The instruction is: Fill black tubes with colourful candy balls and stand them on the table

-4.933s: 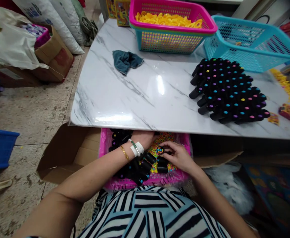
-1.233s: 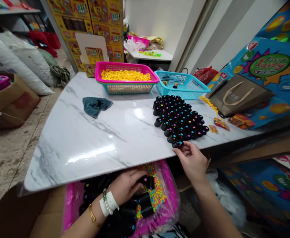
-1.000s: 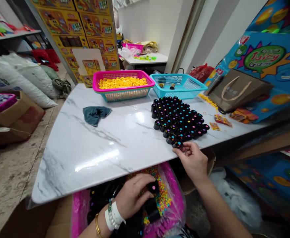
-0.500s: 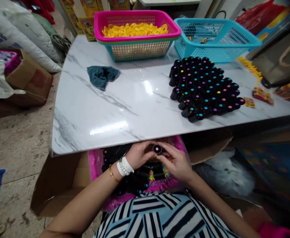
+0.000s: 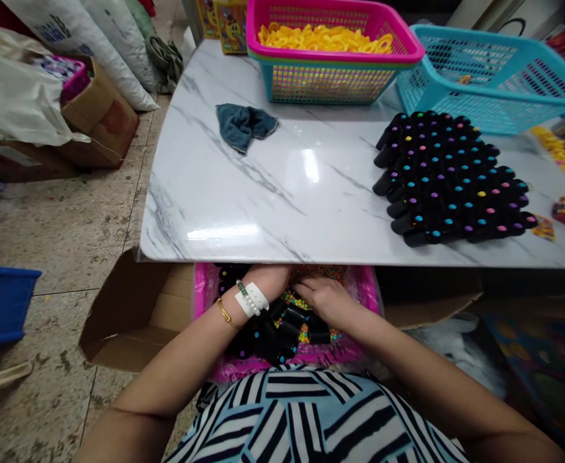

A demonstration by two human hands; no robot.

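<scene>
Both my hands are down in a pink basket (image 5: 370,292) under the table's front edge. It holds small coloured beads (image 5: 304,333) and black cylinders (image 5: 296,314). My left hand (image 5: 271,280), with a white band and bracelets at the wrist, reaches beneath the edge, its fingers hidden. Beside it, my right hand (image 5: 328,299) has its fingers bent towards the left hand, over the beads; whatever they hold is hidden. On the table, black cylinders with coloured dots (image 5: 451,180) stand packed in a group at the right.
A pink basket of yellow rings (image 5: 333,58) sits at the table's back, beside a light blue basket (image 5: 495,83). A dark teal cloth (image 5: 244,125) lies on the white marbled table (image 5: 263,199). Cardboard flaps (image 5: 123,315) flank the lower basket. Sacks and boxes are at left.
Both hands have moved down into the pink basket. The black cylinder with a pink dot they held between them is no longer visible. The view has shifted, so the table items appear further right.
</scene>
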